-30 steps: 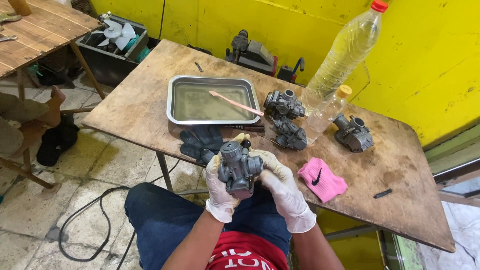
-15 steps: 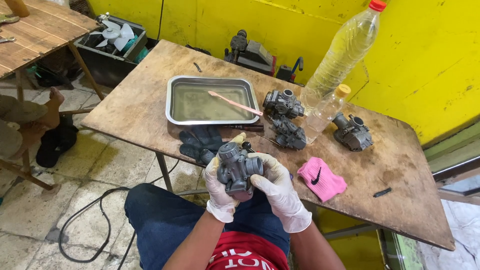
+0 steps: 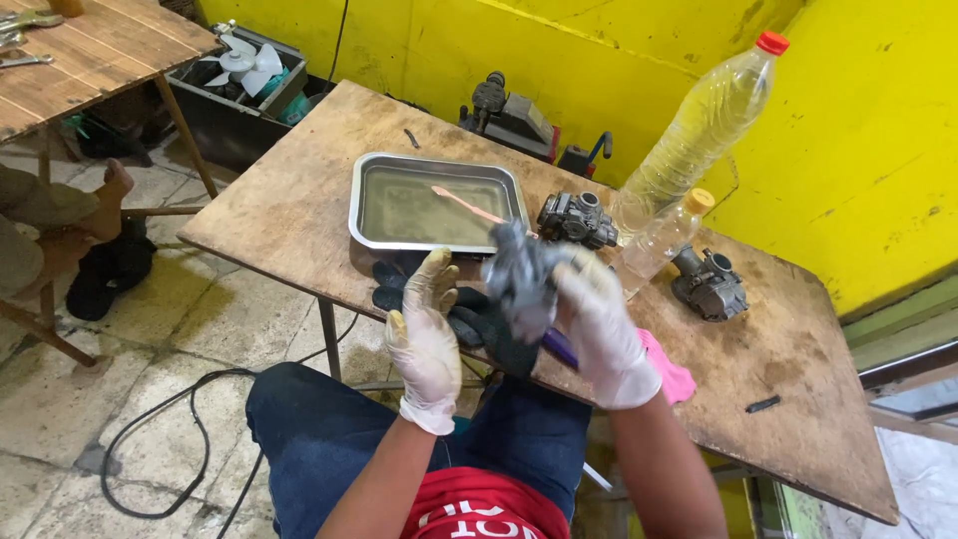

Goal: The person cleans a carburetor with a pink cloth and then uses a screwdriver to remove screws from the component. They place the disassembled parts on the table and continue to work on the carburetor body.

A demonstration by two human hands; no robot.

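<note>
Carburetor (image 3: 519,274), blurred, sits clamped in your right hand (image 3: 599,324) near the tray (image 3: 364,215); your left hand (image 3: 424,334) is spread beside it, empty.

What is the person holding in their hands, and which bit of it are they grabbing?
The right hand holds a grey metal carburetor, blurred, its grip around the right side and bottom. The left hand is open beside it, holding nothing.

A grey metal carburettor (image 3: 519,274), blurred by motion, sits gripped in the white-gloved right hand (image 3: 599,324), lifted above the near edge of the desk (image 3: 299,210). Its body is grimy and dark, and it appears tilted, though the exact pose cannot be told. The gloved left hand (image 3: 424,329) is spread wide just beside it, apart from it.
</note>
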